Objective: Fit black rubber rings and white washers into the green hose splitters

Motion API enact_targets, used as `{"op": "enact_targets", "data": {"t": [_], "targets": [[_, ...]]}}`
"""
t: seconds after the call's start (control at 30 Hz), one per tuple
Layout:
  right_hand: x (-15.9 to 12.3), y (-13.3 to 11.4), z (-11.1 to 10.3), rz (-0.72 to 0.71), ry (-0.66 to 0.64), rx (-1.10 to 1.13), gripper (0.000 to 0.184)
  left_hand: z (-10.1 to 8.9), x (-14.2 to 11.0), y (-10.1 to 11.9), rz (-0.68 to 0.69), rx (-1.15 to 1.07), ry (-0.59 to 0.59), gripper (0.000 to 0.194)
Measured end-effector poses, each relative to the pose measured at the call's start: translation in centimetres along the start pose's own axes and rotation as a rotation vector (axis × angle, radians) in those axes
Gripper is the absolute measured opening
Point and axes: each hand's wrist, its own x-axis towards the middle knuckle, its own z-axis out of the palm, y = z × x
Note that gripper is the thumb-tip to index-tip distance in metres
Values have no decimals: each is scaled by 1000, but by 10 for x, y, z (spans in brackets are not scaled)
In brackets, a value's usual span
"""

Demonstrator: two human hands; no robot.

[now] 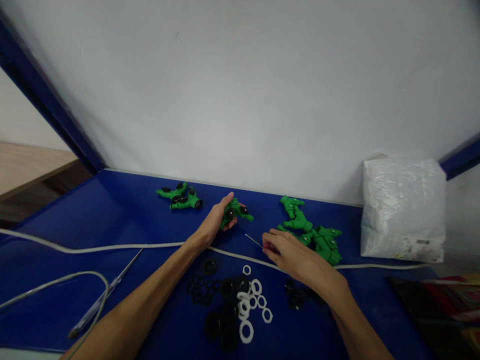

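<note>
My left hand [216, 218] is closed around a green Y-shaped hose connector [234, 210] with black knobs, held just above the blue table. To its right, my right hand [281, 250] pinches a thin metal rod [254, 240] whose tip points up and left towards the connector, apart from it. The rod's other end is hidden in my fingers. Behind my right hand lie several green connectors [326, 242] without visible black knobs. At the back left rest two green connectors with black knobs [187, 201].
White ring nuts [246, 331], black rings [213, 324] and small black parts [296, 295] lie in front. A grey cable [123, 246] crosses the blue table. A screwdriver [95, 306] with a clear handle lies left. A white plastic-wrapped package [403, 210] stands right, against the wall.
</note>
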Motion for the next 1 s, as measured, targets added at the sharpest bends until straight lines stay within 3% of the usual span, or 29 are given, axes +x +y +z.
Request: {"op": "enact_targets", "data": {"t": [0.23, 0.33, 0.47, 0.6, 0.77, 0.87, 1.0], "targets": [[3, 1, -4, -1, -18, 122, 18, 5, -3, 2, -3, 18, -47, 56], [8, -1, -10, 56, 72, 293, 22, 6, -6, 4, 44, 42, -88, 55], [18, -11, -9, 55, 233, 654, 62, 8, -11, 5, 61, 146, -79, 58], [22, -25, -1, -25, 180, 880, 51, 15, -17, 9, 55, 313, 42, 63], [23, -25, 5, -8, 142, 1067, 46, 16, -26, 27, 192, 510, 134, 68], [28, -18, 10, 60, 210, 1230, 43, 10, -51, 35, 322, 679, 238, 57], [32, -15, 13, 145, 316, 1460, 49, -1, -112, 19, 266, 881, 351, 35]]}}
